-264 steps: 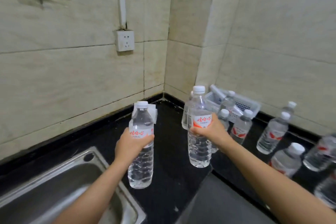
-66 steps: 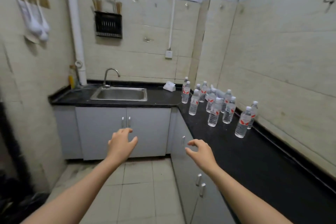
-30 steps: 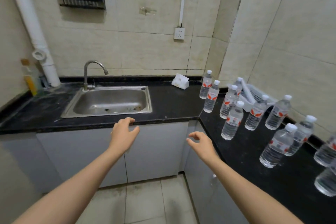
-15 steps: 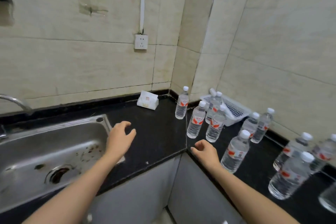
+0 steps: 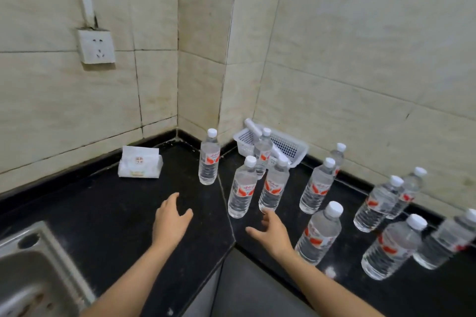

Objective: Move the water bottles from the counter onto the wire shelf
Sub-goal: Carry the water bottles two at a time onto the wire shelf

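Our left hand [image 5: 171,216] and right hand [image 5: 270,231] hang released, empty; clear white-capped plastic water bottles [image 5: 243,189] crowd before the white mesh basket [image 5: 291,147], so we risk toppling neighbours grabbing one

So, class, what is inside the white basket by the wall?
A white tube-like item lies slanted in the basket, one end over the rim. The bottle in front covers part of the inside, so anything else there is hidden.

Bottles [image 5: 242,187] on counter [image 5: 108,203], rt of sink [image 5: 23,273].
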Action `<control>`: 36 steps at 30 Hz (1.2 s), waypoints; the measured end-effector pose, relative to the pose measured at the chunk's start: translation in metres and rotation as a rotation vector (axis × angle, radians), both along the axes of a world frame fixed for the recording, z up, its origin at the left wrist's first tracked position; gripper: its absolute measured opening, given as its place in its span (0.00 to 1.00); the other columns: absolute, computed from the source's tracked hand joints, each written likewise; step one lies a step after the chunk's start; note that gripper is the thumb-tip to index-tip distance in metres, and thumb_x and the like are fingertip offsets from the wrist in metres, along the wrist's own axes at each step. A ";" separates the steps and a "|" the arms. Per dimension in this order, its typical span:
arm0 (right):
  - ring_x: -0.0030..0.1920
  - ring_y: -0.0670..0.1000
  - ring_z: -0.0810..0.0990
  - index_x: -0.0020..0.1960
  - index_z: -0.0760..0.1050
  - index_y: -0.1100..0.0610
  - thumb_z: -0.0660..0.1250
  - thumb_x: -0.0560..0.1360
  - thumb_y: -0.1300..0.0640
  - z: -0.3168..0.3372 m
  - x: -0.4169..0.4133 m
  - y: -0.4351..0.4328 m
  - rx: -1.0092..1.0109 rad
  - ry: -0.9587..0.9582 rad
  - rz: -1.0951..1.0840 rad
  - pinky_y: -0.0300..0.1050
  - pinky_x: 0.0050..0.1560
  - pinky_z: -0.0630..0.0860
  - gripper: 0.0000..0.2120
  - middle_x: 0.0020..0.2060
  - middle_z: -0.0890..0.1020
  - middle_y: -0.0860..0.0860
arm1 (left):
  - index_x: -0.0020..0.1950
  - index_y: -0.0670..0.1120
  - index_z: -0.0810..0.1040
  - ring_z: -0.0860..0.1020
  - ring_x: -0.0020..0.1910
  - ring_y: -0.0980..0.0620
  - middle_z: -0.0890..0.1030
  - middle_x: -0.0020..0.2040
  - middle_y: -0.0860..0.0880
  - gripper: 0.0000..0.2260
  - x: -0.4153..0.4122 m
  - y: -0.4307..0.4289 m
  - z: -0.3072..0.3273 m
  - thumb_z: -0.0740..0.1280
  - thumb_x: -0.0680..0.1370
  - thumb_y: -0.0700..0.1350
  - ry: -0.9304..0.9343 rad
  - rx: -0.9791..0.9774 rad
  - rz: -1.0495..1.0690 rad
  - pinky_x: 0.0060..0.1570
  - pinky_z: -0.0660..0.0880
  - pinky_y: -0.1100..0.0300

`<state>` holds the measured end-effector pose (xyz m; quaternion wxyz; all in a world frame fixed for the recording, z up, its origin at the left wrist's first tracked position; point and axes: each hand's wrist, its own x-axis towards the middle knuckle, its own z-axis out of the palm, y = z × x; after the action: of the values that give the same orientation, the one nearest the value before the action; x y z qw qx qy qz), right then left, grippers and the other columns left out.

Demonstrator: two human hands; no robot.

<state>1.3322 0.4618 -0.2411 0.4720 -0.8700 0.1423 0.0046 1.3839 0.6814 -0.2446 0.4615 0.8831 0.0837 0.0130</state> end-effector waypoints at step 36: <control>0.50 0.49 0.74 0.65 0.61 0.54 0.75 0.62 0.63 -0.050 0.203 0.000 0.298 -0.137 -0.213 0.41 0.52 0.68 0.37 0.50 0.74 0.48 | 0.62 0.49 0.66 0.77 0.50 0.47 0.77 0.50 0.49 0.31 0.168 -0.066 -0.042 0.76 0.63 0.47 0.191 -0.218 0.041 0.51 0.73 0.54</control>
<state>1.5355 0.4623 -0.2910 0.6019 -0.7688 0.1991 -0.0836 1.5519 0.6152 -0.2867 0.5442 0.8231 0.1460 -0.0711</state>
